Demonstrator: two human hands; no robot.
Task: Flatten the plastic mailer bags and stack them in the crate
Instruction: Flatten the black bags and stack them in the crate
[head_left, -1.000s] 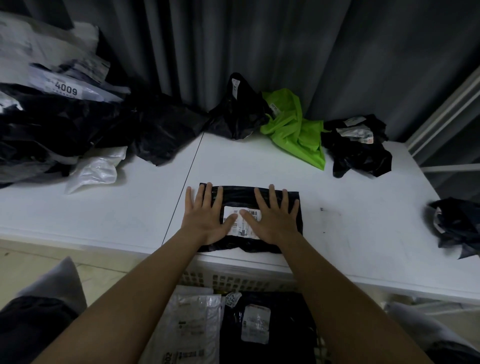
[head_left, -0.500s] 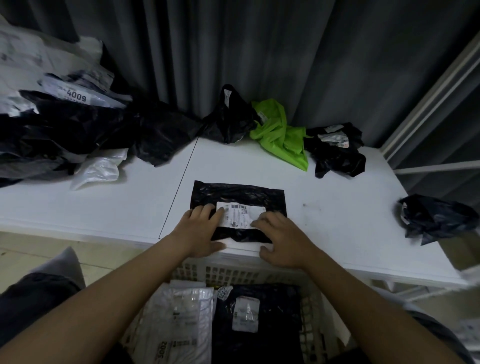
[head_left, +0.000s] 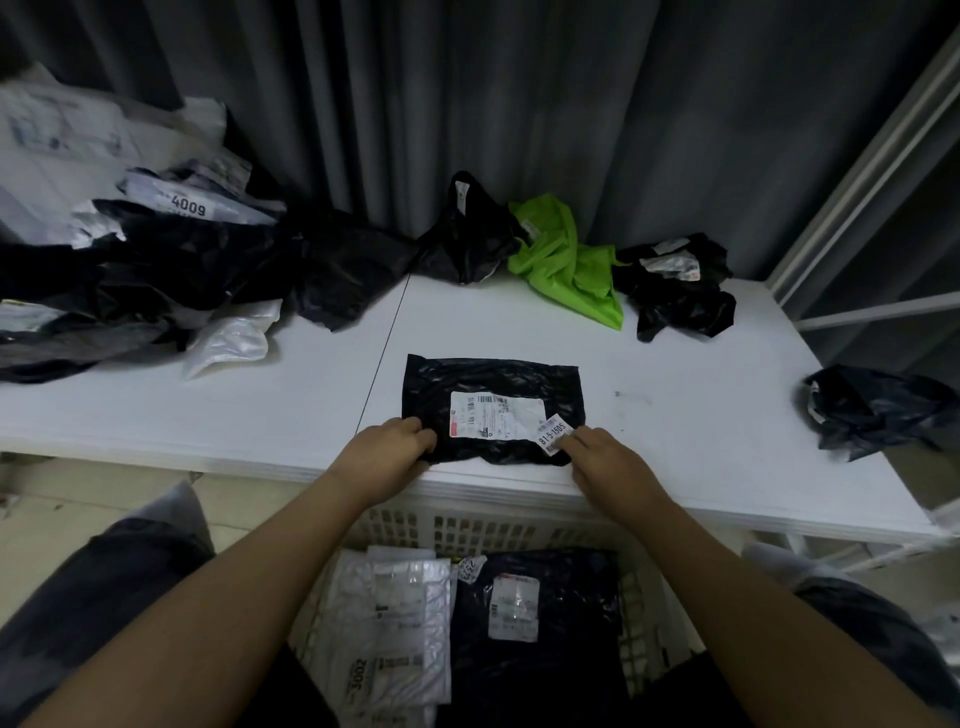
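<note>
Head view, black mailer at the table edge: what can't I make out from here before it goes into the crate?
- Black mailer: near corners covered by left hand and right hand; how firmly they grip is unclear.
- Shipping label: main print too small; only the "81-5-1505" sticker reads.
- Crate: near part hidden by both forearms and the bottom edge; stack depth unknown.
- Bag pile: cut off by the left edge, dim.

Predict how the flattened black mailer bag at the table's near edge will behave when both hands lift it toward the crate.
The black mailer bag will probably flop and sag: its thin film is wrinkled. It looks light, lying nearly flat as if empty. Its glossy plastic may slip, so the left hand and right hand gripping its near corners seems sensible.
</note>
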